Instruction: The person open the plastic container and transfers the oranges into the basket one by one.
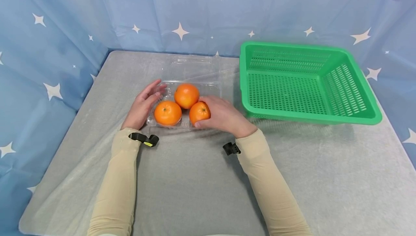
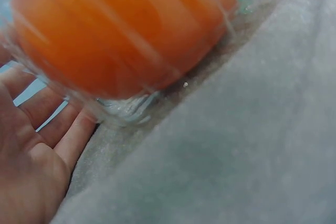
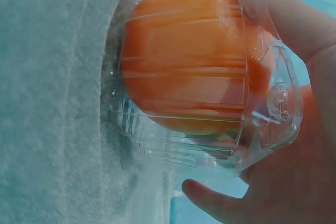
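Note:
Three oranges sit in a clear plastic clamshell box (image 1: 185, 123) on the table. One orange (image 1: 167, 113) is at the front left, one (image 1: 186, 96) at the back middle, one (image 1: 199, 112) at the front right. My right hand (image 1: 224, 115) grips the front-right orange, thumb in front and fingers behind; the right wrist view shows this orange (image 3: 184, 56) through the box wall. At the box's left side, my left hand (image 1: 143, 102) rests against the wall with its fingers extended. Through that wall the left wrist view shows an orange (image 2: 126, 30) close up.
The clear lid (image 1: 193, 68) lies folded back behind the box. To the right stands a green perforated basket (image 1: 310, 117) with nothing in it. A grey cloth (image 1: 182, 185) covers the table, and a blue star-patterned curtain (image 1: 195, 8) hangs behind and at both sides.

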Available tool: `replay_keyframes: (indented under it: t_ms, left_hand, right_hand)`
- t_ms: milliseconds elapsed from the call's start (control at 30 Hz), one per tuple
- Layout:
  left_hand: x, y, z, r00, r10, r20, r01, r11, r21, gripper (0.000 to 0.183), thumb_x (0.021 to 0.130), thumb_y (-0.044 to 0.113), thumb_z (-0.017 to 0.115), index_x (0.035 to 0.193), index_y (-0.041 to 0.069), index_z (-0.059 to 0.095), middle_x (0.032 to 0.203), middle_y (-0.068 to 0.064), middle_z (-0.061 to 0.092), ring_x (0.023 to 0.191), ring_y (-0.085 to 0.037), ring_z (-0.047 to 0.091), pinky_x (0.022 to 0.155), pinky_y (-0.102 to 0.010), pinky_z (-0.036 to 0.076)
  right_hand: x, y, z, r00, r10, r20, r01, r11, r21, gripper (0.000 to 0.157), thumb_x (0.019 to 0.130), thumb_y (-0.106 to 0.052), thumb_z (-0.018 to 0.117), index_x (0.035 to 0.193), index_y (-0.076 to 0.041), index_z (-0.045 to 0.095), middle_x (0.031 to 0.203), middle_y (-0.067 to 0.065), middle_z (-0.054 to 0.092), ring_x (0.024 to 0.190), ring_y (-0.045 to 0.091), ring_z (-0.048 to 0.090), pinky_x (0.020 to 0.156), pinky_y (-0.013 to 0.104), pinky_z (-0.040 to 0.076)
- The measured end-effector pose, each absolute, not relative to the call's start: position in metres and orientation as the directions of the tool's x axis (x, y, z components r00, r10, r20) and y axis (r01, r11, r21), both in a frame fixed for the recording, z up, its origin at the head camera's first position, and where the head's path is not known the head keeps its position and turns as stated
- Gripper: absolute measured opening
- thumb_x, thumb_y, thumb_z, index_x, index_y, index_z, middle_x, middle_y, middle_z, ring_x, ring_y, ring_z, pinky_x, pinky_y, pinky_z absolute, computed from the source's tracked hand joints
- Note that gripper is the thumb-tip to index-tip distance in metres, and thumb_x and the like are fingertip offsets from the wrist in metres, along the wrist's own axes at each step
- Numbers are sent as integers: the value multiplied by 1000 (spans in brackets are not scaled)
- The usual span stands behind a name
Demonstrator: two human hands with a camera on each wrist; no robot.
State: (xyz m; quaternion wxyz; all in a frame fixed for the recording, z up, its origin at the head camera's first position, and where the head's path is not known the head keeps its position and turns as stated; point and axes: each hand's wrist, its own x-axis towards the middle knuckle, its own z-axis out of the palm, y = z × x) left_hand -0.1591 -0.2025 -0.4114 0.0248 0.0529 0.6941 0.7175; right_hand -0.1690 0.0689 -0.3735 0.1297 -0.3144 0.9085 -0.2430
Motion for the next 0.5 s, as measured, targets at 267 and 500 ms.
replay_keyframes:
  t_ms: [267, 500]
  left_hand:
    - [-158, -202, -410, -994, 103, 41, 39, -19, 999, 44, 94, 11, 44, 137, 20, 37, 136, -13, 39, 125, -27, 35, 104, -41, 25]
    - [-158, -202, -409, -994, 105, 42, 40, -22, 999, 45, 94, 12, 45, 137, 20, 36, 136, -13, 39, 125, -27, 35, 104, -42, 25]
  right_hand:
    - [-166, 68, -374, -773, -630, -77, -534, 712, -456, 68, 70, -60, 62, 125, -23, 44, 112, -2, 51, 95, 14, 48, 81, 34, 42]
    - [-162, 65, -373, -799, -592, -103, -506, 755, -417, 73, 72, -64, 57, 130, -22, 40, 120, 1, 48, 96, 18, 50, 80, 37, 44]
